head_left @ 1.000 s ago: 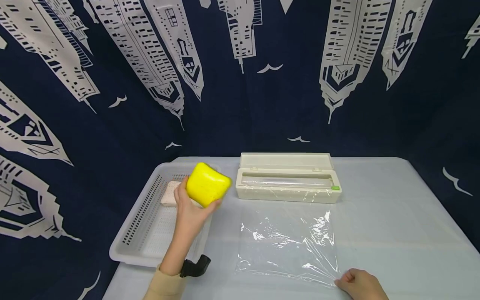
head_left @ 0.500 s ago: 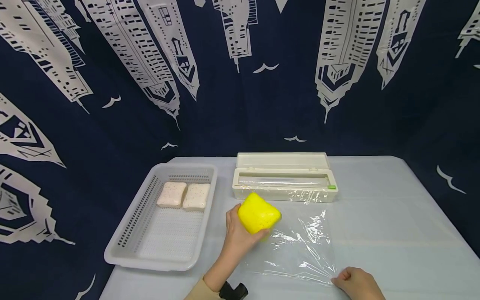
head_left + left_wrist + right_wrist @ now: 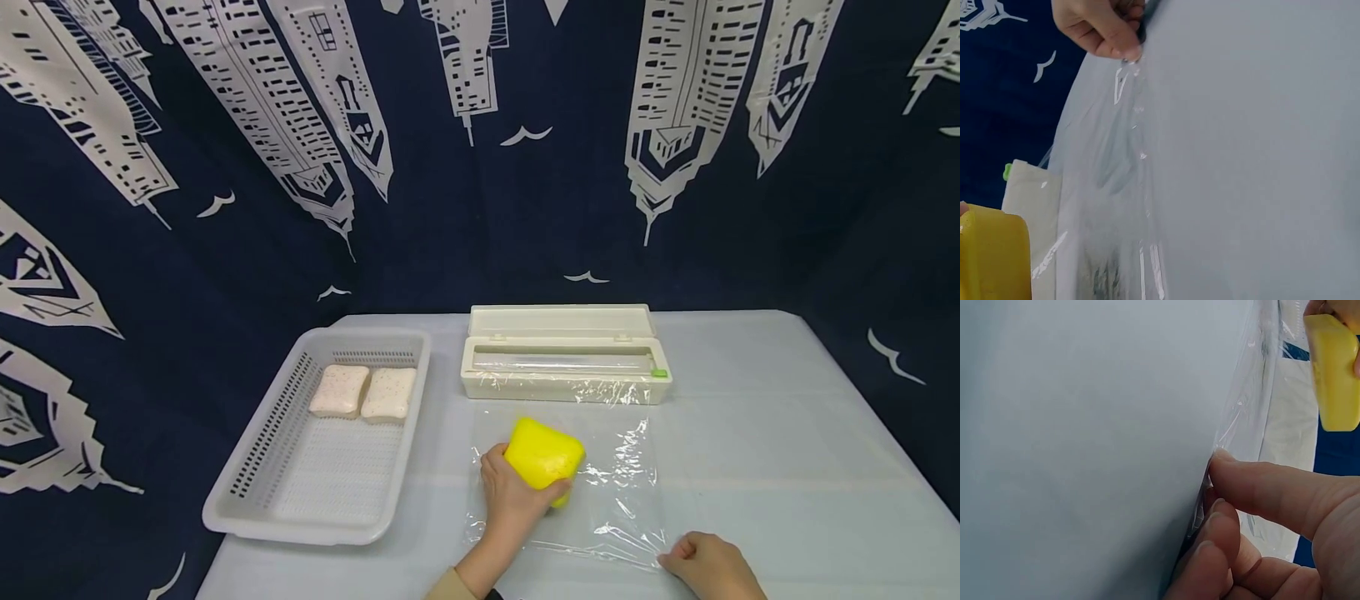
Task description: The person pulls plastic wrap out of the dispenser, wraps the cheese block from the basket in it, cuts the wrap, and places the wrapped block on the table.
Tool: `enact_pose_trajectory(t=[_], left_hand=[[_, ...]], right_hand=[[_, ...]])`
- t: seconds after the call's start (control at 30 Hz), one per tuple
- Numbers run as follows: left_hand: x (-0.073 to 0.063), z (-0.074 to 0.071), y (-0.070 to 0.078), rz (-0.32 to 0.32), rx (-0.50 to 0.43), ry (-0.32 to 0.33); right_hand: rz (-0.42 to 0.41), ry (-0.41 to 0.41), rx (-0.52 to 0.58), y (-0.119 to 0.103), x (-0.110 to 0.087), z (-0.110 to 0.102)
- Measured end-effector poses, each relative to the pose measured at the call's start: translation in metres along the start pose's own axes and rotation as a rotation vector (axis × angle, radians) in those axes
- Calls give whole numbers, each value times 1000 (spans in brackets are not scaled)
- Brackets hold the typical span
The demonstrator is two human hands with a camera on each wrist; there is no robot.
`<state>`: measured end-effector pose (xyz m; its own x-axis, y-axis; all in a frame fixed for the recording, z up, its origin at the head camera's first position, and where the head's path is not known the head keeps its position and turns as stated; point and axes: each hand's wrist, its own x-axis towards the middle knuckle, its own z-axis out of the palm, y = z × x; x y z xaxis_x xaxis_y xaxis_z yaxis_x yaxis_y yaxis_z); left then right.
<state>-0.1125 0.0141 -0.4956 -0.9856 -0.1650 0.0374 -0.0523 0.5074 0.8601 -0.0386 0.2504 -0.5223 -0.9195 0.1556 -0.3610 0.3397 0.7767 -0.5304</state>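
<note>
A bright yellow rounded block (image 3: 546,452), soft-edged like a soap bar or sponge, is gripped between the fingers and thumb of my left hand (image 3: 513,498). It is over a sheet of clear plastic wrap (image 3: 626,492) drawn out toward me; whether block and film touch, I cannot tell. At the film's near right corner my right hand (image 3: 712,563) pinches its edge between thumb and fingers, as the right wrist view confirms. Behind, the film runs out of a cream wrap dispenser (image 3: 562,388) with its lid raised. The left wrist view shows only part of the yellow block (image 3: 997,256).
On the left stands a white perforated basket (image 3: 213,510). Two pale speckled blocks, one (image 3: 341,391) beside the other (image 3: 388,394), lie in its far end. A white-covered table (image 3: 780,433) carries everything, and a navy patterned cloth (image 3: 487,225) hangs behind it.
My left hand has carried the yellow block from over the basket to the right and nearer, over the plastic wrap. The right hand has kept its pinch on the film corner.
</note>
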Motion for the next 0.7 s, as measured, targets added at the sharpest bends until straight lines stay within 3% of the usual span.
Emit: enact_pose_trajectory(t=[0.23,0.43,0.7], left_hand=[[-4,19,1,-9,-36,34],[-8,28,0,-30,-17,64],[-11,37,-5,-72,-25,97]], right_hand=[[15,-9,10,-2,-1,-1],[41,-23,25,-3,1,-1],[17,-5,28,-2,2,0]])
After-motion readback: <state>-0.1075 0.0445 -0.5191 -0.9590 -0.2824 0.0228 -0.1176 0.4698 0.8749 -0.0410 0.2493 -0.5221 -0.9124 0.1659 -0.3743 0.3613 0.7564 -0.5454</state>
